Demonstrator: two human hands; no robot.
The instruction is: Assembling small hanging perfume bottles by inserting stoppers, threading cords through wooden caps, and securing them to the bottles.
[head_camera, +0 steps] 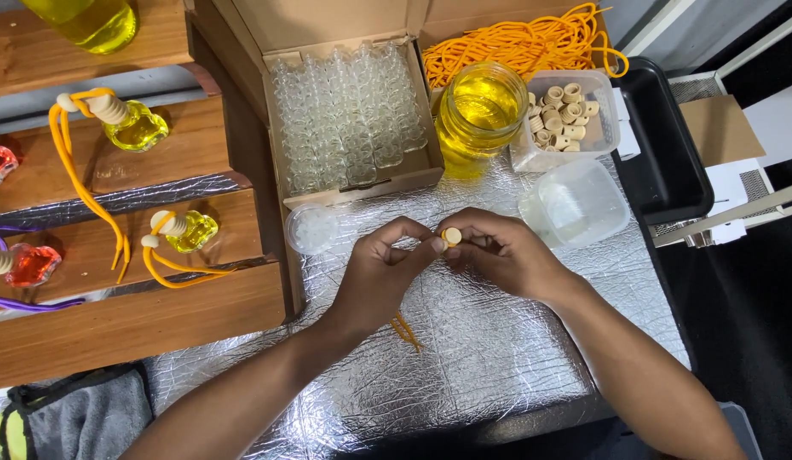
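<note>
head view: left hand [383, 264] and right hand [498, 251] pinch one wooden cap [452, 237] between fingertips over the foil table [498, 341], orange cord [406, 330] dangling below. several filled bottles [191, 230] already sit finished on the wooden steps [140, 315]; a box of empty bottles [349, 115] waits.

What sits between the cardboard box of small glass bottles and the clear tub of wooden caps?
In the head view, a glass jar of yellow liquid stands between the box and the tub.
</note>
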